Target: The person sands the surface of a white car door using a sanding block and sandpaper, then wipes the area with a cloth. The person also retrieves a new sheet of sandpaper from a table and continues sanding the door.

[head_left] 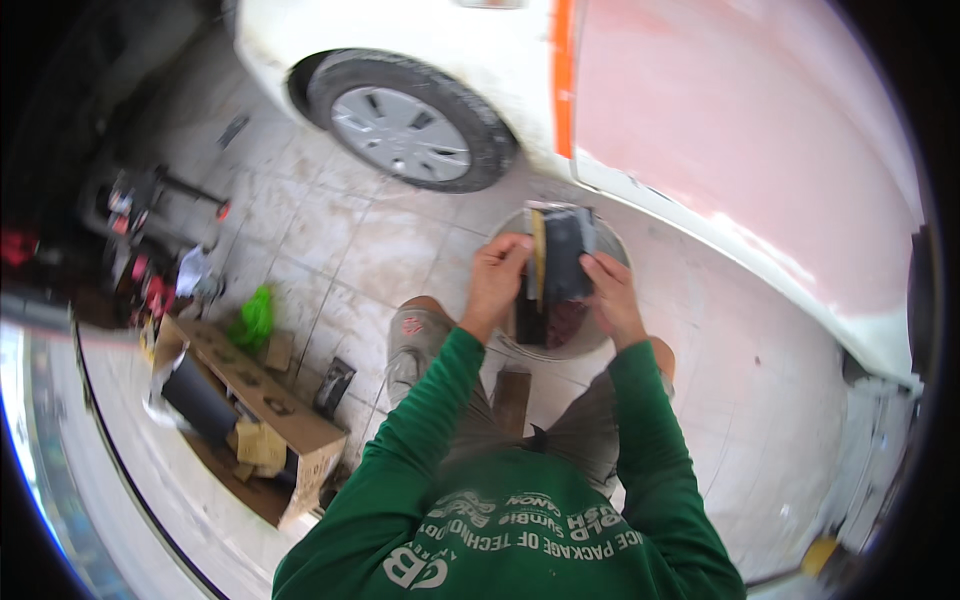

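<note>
Between both hands, over a round pale bucket point(545, 351), is a small stack of dark sheets point(566, 250) that looks like sandpaper, with a tan strip along its left side. My left hand point(496, 283) pinches the left edge between thumb and fingers. On the opposite edge, my right hand point(614, 296) grips the sheets with its thumb on top. Below the stack, a dark reddish cloth-like thing point(568, 322) shows inside the bucket. The sheets hide most of the bucket's contents.
Ahead stands a white car with a wheel point(408, 125) and a pinkish-white door panel point(730, 140). On my left are an open cardboard box point(255, 390), a green plastic bag point(254, 318) and a floor jack point(150, 200). A brown block point(512, 400) lies between my legs on the tiled floor.
</note>
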`<action>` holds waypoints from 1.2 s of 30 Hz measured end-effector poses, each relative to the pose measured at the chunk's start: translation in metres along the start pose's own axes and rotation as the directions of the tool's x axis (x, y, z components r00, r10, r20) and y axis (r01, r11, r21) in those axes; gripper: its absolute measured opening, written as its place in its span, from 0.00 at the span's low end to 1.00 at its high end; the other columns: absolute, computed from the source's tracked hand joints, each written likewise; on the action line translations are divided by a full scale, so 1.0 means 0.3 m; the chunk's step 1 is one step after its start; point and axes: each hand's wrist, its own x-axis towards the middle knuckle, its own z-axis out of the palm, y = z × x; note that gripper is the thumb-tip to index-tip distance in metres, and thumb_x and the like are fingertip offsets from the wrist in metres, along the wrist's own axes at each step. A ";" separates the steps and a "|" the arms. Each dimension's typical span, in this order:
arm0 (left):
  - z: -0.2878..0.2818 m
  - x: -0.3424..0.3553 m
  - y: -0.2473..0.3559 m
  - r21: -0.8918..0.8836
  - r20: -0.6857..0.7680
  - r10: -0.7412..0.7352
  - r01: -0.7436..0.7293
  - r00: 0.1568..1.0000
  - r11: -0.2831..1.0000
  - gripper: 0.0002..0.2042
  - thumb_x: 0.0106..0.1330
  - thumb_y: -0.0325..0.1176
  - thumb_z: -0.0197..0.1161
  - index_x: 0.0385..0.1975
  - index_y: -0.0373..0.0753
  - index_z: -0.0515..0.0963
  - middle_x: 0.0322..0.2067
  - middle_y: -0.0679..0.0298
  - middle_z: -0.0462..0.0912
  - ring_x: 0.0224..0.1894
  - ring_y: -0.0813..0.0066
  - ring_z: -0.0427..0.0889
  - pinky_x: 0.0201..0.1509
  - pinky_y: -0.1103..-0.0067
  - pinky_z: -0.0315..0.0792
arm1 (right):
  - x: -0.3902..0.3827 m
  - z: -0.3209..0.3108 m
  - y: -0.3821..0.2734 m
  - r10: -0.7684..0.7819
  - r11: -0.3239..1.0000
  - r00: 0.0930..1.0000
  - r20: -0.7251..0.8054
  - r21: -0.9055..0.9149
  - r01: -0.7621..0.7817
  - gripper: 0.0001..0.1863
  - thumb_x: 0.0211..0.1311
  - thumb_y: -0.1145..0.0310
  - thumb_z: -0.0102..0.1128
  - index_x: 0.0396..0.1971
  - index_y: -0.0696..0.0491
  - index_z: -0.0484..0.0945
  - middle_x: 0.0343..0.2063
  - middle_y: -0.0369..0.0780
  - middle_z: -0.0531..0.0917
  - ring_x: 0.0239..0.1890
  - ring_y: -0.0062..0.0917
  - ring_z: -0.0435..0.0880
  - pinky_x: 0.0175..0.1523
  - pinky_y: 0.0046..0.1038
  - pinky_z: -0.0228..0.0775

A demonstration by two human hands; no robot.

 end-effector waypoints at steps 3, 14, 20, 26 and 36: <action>0.044 -0.055 0.017 0.013 -0.076 0.049 -0.048 0.996 0.999 0.06 0.74 0.29 0.62 0.39 0.36 0.85 0.31 0.76 0.82 0.32 0.90 0.74 0.36 0.85 0.70 | -0.028 -0.022 0.020 -0.033 0.998 0.999 -0.024 0.053 0.034 0.10 0.73 0.72 0.63 0.48 0.61 0.83 0.42 0.37 0.87 0.43 0.21 0.85 0.50 0.26 0.79; -0.490 -0.206 0.347 -0.045 -0.729 0.102 -0.196 0.677 0.980 0.11 0.76 0.37 0.60 0.32 0.39 0.80 0.25 0.78 0.74 0.29 0.89 0.66 0.34 0.84 0.64 | 0.005 -0.092 -0.071 -0.079 0.933 0.997 -0.016 -0.352 0.068 0.11 0.76 0.64 0.60 0.45 0.56 0.81 0.41 0.37 0.85 0.43 0.27 0.81 0.50 0.34 0.74; -0.995 -0.565 0.289 0.048 -0.954 0.104 -0.199 0.280 0.979 0.09 0.75 0.37 0.63 0.36 0.39 0.80 0.26 0.74 0.75 0.24 0.85 0.69 0.24 0.80 0.67 | -0.029 -0.227 0.044 0.015 0.004 0.959 0.284 -0.959 0.284 0.17 0.69 0.64 0.64 0.30 0.63 0.73 0.21 0.50 0.75 0.24 0.34 0.72 0.34 0.39 0.64; -1.229 -0.875 0.143 0.063 -0.998 0.066 -0.293 0.000 0.954 0.07 0.76 0.34 0.61 0.38 0.37 0.76 0.27 0.69 0.77 0.24 0.79 0.76 0.26 0.74 0.79 | -0.036 -0.282 0.093 0.046 -0.018 0.961 0.271 -0.962 0.272 0.16 0.67 0.64 0.63 0.29 0.63 0.73 0.26 0.57 0.79 0.32 0.58 0.79 0.40 0.52 0.67; -1.637 -1.432 0.216 0.136 -0.958 0.153 0.086 -0.244 0.987 0.12 0.72 0.37 0.65 0.41 0.34 0.76 0.32 0.60 0.82 0.30 0.72 0.81 0.35 0.70 0.83 | -0.048 -0.213 0.047 -0.370 0.124 0.904 0.212 -0.954 0.274 0.17 0.74 0.64 0.61 0.27 0.58 0.70 0.16 0.50 0.69 0.17 0.47 0.66 0.24 0.41 0.59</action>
